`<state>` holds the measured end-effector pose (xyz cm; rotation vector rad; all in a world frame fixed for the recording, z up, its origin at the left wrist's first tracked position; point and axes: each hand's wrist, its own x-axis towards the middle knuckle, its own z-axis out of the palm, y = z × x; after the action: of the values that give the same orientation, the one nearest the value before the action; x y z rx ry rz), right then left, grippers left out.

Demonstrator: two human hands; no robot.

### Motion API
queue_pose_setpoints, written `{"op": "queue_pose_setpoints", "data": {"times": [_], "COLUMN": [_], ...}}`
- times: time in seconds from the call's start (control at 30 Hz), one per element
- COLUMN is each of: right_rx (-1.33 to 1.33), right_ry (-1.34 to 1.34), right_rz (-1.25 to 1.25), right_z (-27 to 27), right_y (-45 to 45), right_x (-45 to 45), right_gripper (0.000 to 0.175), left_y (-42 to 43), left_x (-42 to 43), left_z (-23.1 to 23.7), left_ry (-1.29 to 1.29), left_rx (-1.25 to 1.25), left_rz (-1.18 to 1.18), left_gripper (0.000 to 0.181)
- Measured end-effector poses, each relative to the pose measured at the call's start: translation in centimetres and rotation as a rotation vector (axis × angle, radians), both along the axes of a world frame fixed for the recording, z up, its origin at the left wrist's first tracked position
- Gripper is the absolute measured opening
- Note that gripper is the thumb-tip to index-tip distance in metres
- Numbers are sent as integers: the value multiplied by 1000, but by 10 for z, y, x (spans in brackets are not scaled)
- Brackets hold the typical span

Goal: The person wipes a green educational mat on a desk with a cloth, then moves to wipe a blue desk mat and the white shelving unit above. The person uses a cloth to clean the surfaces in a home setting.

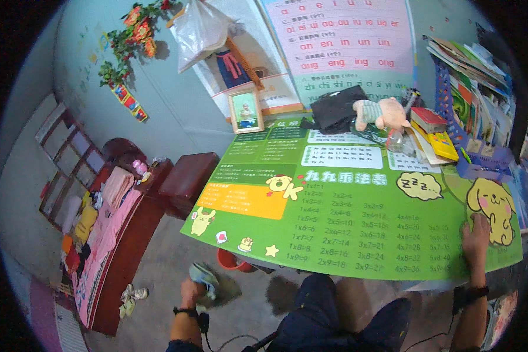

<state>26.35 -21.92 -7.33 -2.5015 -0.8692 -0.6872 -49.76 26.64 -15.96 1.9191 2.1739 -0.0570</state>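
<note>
My left hand (191, 291) is low, left of the desk's front edge, gripping a bunched grey-green cloth (204, 278) over the floor. At the desk's right side, my right hand (476, 235) lies on the green printed desk mat (264, 240), over part of a yellow cartoon dog. Its thumb is apart from the fingers, and nothing shows in it. The mat bears a multiplication table, letter charts and cartoon pictures. Both wrists wear dark bands.
Along the back of the desk are a framed photo (246, 112), a black bag (338, 110), a plush toy (385, 113), a red box (429, 119) and a purple organizer (484, 160). A red basin (233, 260) sits below the desk edge. A bed (114, 259) and brown cabinet (189, 182) stand left.
</note>
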Motion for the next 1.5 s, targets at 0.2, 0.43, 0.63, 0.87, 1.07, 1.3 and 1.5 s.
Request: {"op": "queue_pose_setpoints", "data": {"times": [0.2,0.43,0.63,0.87,1.07,1.3,1.5], "right_rx": [8,-17,-12,12,13,13,4], "right_ry": [-55,3,59,11,8,53,37], "right_rz": [-26,-78,-99,-87,-118,-127,-120], "right_z": [2,7,13,17,23,24,20], "right_y": [5,8,11,13,16,20,15], "right_x": [-5,-11,-15,-22,-29,-32,-29], "right_gripper": [32,34,34,33,35,36,38], "left_y": [-49,-17,-21,-3,17,-42,-139], "left_x": [-70,16,179,255,282,367,472], "left_z": [-13,159,197,158,144,135,143], "left_ry": [-164,-542,-630,-375,-228,-139,-126], "left_rx": [315,1055,605,458,340,324,208], "left_rz": [321,11,-550,-799,-774,-893,-1069], "left_gripper": [57,57,50,53,74,70,73]}}
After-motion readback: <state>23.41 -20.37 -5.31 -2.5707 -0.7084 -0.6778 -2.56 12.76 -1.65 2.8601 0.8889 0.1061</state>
